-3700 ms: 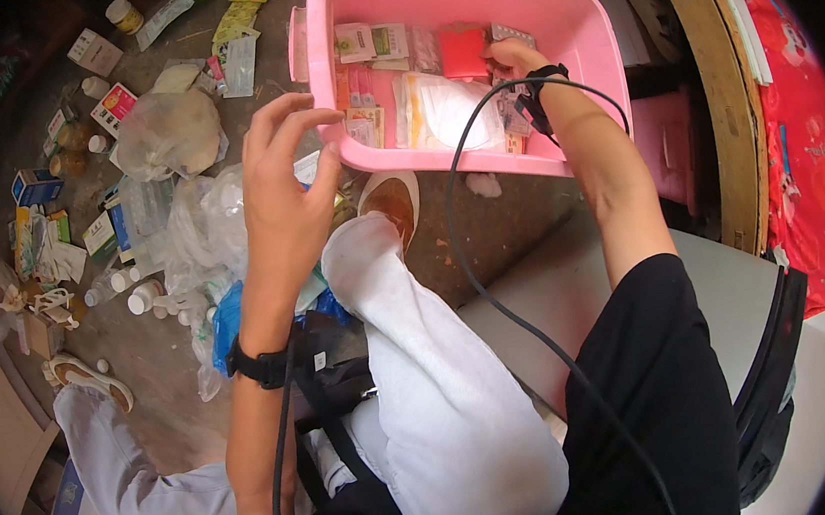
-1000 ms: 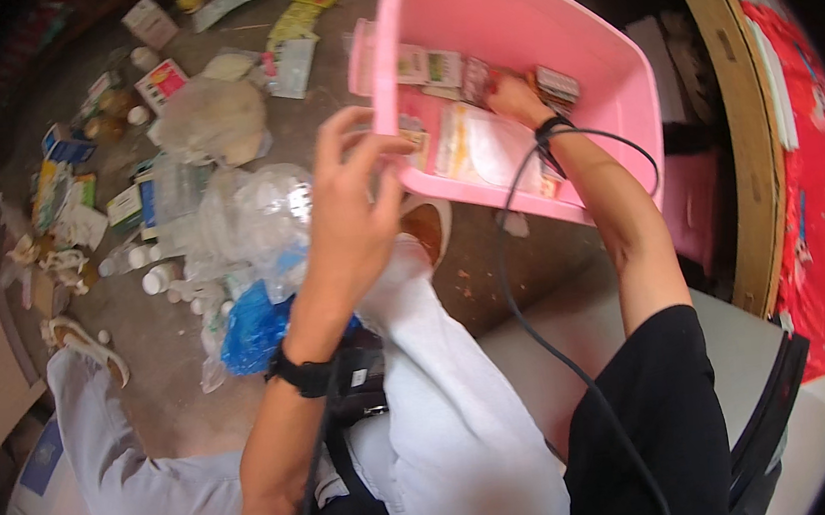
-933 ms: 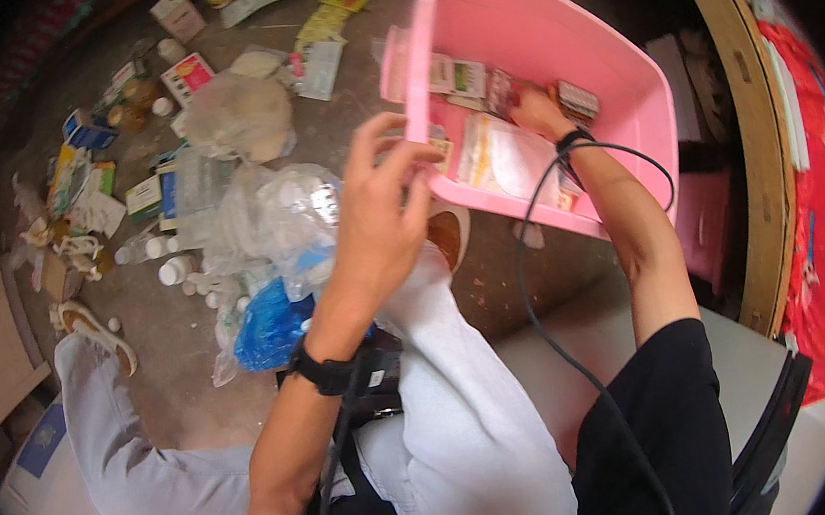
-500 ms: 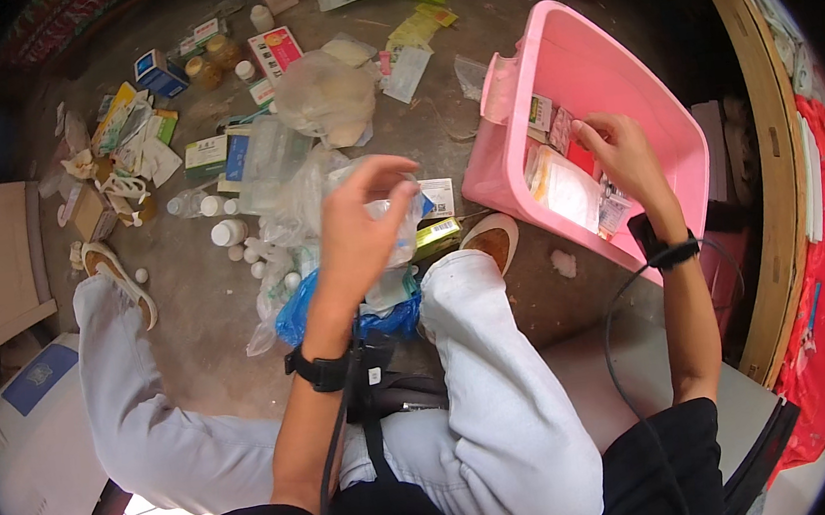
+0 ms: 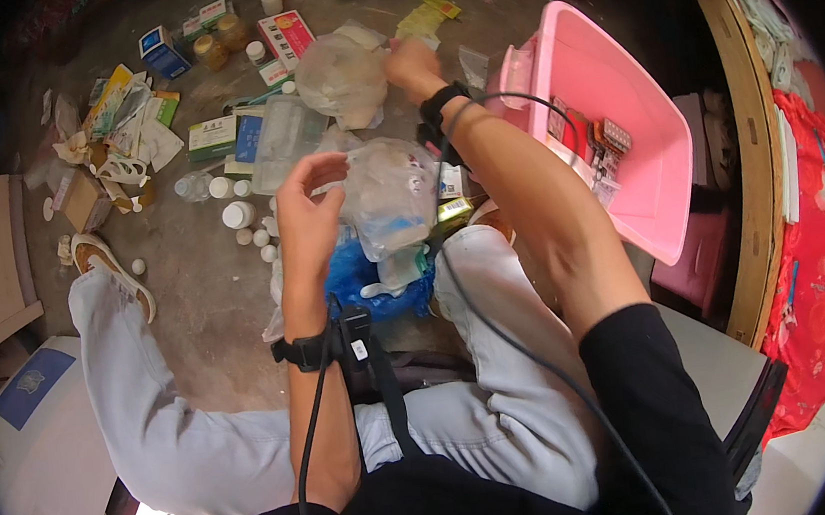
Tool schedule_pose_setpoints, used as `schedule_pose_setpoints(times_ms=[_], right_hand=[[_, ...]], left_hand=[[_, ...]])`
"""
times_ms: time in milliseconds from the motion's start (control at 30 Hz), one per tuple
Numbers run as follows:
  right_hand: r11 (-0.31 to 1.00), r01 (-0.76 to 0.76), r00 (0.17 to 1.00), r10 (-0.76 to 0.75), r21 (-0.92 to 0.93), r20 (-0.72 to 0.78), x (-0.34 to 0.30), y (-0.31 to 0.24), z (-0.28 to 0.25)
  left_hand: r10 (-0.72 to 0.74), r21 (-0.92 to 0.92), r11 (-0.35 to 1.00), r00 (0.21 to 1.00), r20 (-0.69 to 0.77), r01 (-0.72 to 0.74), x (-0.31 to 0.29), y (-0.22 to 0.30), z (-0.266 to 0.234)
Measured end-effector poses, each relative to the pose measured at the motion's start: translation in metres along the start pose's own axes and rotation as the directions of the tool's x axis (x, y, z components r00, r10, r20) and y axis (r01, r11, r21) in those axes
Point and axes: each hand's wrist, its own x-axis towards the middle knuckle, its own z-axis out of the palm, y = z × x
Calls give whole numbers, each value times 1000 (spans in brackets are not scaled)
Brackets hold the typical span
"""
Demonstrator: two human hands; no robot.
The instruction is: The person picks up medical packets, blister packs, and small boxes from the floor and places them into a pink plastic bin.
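Observation:
My left hand (image 5: 311,203) is beside a crumpled clear plastic bag (image 5: 391,194) between my legs. Its thumb and fingers are curved and apart, with the fingertips close to the bag's edge. Under that bag lies a blue plastic bag (image 5: 359,275). My right arm stretches forward across the front of the pink bin (image 5: 670,220). At its end my right hand (image 5: 414,66) is closed, down by the floor beside a second clear bag (image 5: 338,76). A bit of pink shows at its fingers; what they hold is hidden. Inside the bin lie blister packs (image 5: 611,139).
Several white bottles (image 5: 238,214), a clear plastic box (image 5: 286,142), medicine boxes (image 5: 212,136) and a red-and-white box (image 5: 287,37) lie on the floor. Leaflets and packets (image 5: 131,116) are heaped at left. A wooden beam (image 5: 755,121) edges the right side. A black cable (image 5: 509,313) hangs from my right wrist.
My right hand has left the inside of the pink bin and reached forward and left to the floor items. My left hand has shifted slightly left, showing more of the clear bag.

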Motion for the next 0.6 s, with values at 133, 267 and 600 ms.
schedule_pose_setpoints(times_ms=[133,267,600], right_hand=[[965,-99,995,99,-244,-13,15,30,15],[954,-89,994,104,-286,41,22,24,33],[954,-82,996,89,-288,14,22,6,24]], left_hand=[[-107,-88,991,994,-38,103,-2,-2,-16],[-191,-130,974,981,-31,185,-1,-10,-16],[-94,-14,996,996,-14,93,-6,12,0]])
